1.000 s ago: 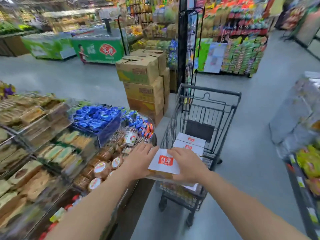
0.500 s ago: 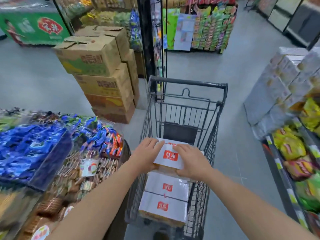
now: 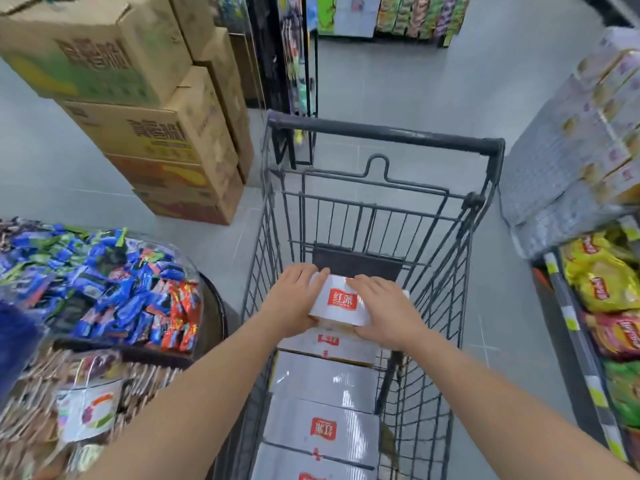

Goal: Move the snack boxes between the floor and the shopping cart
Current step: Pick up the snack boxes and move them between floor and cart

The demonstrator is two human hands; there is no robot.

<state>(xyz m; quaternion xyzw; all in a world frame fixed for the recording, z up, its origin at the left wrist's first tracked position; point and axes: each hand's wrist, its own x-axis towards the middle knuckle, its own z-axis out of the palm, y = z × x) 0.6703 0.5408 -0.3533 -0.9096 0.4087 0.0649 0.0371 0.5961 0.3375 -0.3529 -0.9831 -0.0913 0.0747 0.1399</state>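
Observation:
A white snack box (image 3: 341, 301) with a red label is held inside the dark wire shopping cart (image 3: 384, 133), at its far end. My left hand (image 3: 294, 296) grips the box's left side and my right hand (image 3: 386, 311) covers its right side. The box rests on or just above another white box (image 3: 329, 348). Several more white snack boxes (image 3: 322, 427) with red labels lie in a row along the cart's floor toward me.
Stacked cardboard cartons (image 3: 149, 133) stand on the floor at the left of the cart. A candy display bin (image 3: 104, 289) is close on my left. Shelves with chip bags (image 3: 602, 285) and wrapped packs (image 3: 581, 140) line the right. Grey floor lies beyond the cart.
Both hands carried the box from the cart's near edge, forward and down into its far end. The view has tilted down and moved closer over the cart.

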